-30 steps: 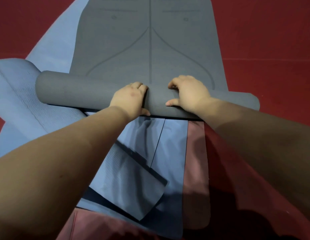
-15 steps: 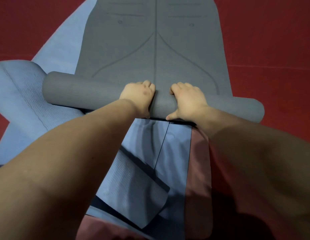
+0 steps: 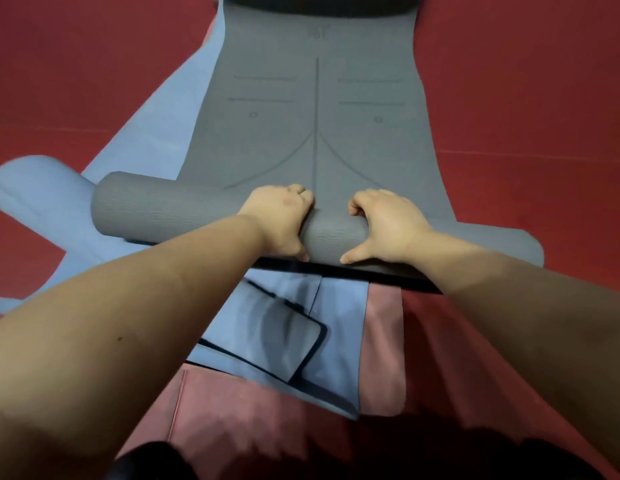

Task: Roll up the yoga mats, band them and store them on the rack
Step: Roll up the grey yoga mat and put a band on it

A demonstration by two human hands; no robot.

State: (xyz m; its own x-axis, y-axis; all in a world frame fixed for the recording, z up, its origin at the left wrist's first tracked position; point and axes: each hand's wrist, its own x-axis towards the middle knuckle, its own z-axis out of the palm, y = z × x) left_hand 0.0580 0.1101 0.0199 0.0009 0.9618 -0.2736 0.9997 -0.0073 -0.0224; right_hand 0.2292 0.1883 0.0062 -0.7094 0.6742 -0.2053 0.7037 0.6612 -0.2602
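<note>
A grey yoga mat [image 3: 315,98] with printed guide lines lies stretched away from me, its near end wound into a thick roll [image 3: 163,206] lying crosswise. My left hand [image 3: 280,220] grips the roll just left of its middle, fingers curled over the top and thumb on the near side. My right hand [image 3: 384,223] grips it just right of the middle in the same way. A light blue mat [image 3: 156,133] lies flat underneath, and a pink mat [image 3: 384,348] shows below that, near me.
Red floor [image 3: 526,81] surrounds the mats on both sides. A loose blue flap with a dark edge [image 3: 284,341] lies folded over near my body. A dark object [image 3: 319,3] sits across the grey mat's far end. The blue mat's rolled end [image 3: 35,188] sits at left.
Both hands have pushed the grey roll farther away from me, and it has grown thicker. The view has tilted up, showing more of the mat's far end.
</note>
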